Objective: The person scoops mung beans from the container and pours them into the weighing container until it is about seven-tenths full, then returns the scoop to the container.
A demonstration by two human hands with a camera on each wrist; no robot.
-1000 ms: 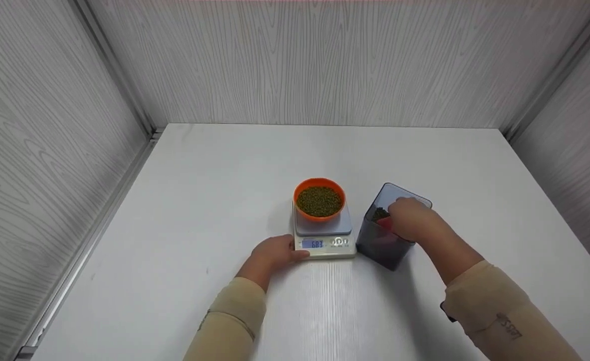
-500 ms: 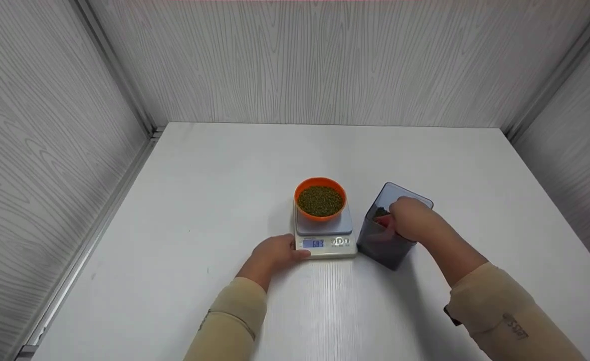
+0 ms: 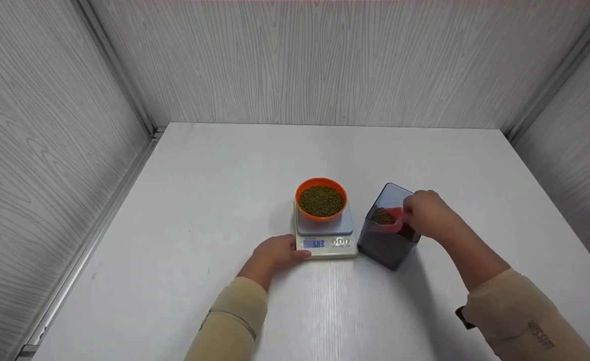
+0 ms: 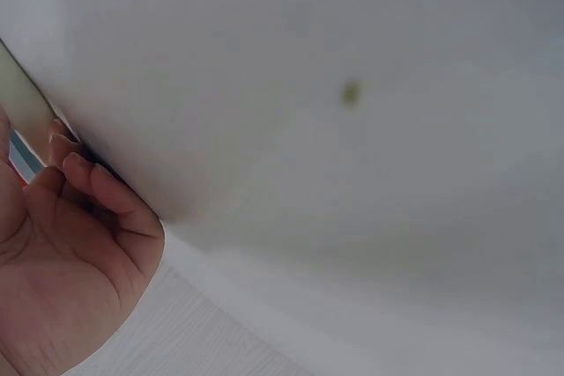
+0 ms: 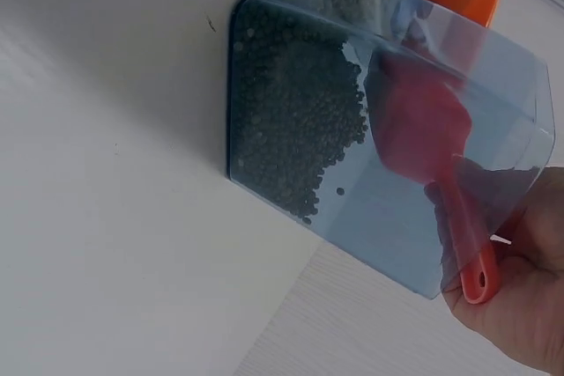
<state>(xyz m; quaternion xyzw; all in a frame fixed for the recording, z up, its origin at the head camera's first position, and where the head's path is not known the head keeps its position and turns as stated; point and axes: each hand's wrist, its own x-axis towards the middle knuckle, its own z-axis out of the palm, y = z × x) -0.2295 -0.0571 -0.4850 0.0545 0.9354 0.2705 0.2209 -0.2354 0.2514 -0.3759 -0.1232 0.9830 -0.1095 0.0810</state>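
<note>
My left hand (image 3: 277, 250) grips the left front corner of a white digital kitchen scale (image 3: 347, 249), thumb on the front edge. In the left wrist view its fingers (image 4: 115, 195) are curled against the scale's side. An orange bowl (image 3: 302, 186) full of green beans (image 3: 321, 201) sits on the scale, whose display shows 683. My right hand (image 3: 431, 213) holds a red scoop (image 3: 394, 219) by its handle, at the mouth of a clear bluish container (image 3: 382, 250). Beans lie in the scoop. Through the container wall in the right wrist view, more beans (image 5: 291, 121) show at the bottom.
The container stands just right of the scale, its corner close to the scale's side. Both stand on a white table (image 3: 214, 190). Grey wood-grain panels (image 3: 295, 65) rise behind and on both sides. A small greenish speck (image 4: 351, 92) shows in the left wrist view.
My right hand has risen and shifted right, lifting the scoop with beans from deeper in the container up to its mouth. The left hand, scale and bowl have stayed put.
</note>
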